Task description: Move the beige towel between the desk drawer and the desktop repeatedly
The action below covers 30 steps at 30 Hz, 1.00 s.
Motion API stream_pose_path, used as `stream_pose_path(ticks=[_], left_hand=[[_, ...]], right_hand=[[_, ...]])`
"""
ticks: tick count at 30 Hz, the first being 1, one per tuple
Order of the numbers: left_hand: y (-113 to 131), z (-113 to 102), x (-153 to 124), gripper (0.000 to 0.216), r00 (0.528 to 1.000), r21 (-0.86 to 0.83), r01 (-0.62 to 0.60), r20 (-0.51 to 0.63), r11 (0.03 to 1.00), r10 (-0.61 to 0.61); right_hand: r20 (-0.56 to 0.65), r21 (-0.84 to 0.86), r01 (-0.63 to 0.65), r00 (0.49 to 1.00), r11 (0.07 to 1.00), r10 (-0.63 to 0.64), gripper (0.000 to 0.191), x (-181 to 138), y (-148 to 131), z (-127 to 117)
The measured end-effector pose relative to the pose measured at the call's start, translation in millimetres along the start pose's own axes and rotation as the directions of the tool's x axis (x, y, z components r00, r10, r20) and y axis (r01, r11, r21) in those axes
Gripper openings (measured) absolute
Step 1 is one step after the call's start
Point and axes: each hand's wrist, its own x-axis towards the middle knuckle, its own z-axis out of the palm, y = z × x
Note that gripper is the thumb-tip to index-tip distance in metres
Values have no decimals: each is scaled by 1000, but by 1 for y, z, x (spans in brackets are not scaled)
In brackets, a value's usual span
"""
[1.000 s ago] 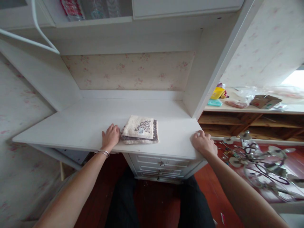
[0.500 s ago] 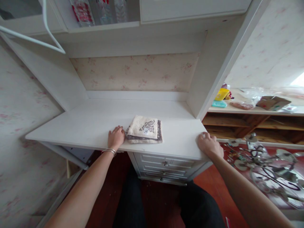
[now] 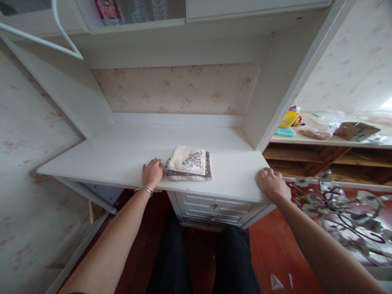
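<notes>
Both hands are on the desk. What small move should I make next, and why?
Probably slide the left hand slightly right to take the near-left edge of the folded cloth. The cloth lies on the desk right beside that hand, though contact is hard to tell, while the right hand rests farther off, at the desk's right edge.

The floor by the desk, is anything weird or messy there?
Yes. A chandelier sits low down, right of the desk; such lights usually hang from ceilings. Two small scraps also lie on the red floor, like dropped litter.
</notes>
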Motion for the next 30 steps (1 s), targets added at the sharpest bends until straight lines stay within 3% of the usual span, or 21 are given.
stream_pose_path(ticks=[30], left_hand=[[2, -4, -1, 41, 1000, 2, 8, 8, 1000, -8]], right_hand=[[4, 15, 9, 1000, 1000, -9, 63, -5, -1, -4]])
